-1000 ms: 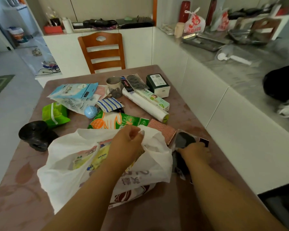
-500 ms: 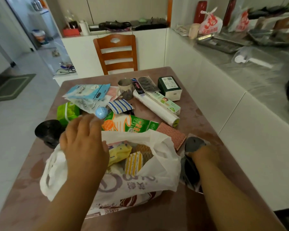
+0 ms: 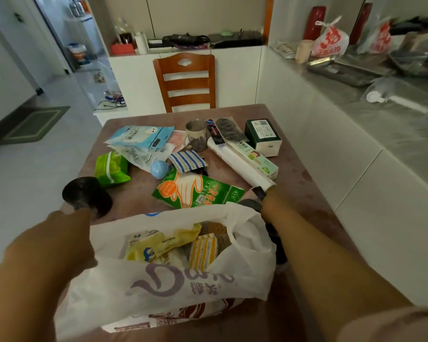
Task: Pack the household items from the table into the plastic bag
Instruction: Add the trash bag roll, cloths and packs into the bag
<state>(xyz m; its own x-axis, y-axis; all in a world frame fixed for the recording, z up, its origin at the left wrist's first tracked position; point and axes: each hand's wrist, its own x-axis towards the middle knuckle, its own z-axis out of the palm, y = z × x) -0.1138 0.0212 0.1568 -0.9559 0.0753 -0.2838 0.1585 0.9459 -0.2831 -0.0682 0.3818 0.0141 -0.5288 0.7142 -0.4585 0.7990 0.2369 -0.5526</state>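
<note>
Head view: left hand [image 3: 78, 213] reaches the black roll [image 3: 85, 195].

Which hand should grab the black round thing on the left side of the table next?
Left. The left hand is right beside the black round thing, on its side of the plastic bag. The right hand is across the bag and seems to hold a dark packet.

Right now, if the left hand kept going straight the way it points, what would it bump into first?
Probably the black roll. The left hand reaches forward along the left side of the white plastic bag, and the roll sits right at its far end. Whether they already touch is hard to tell.
</note>
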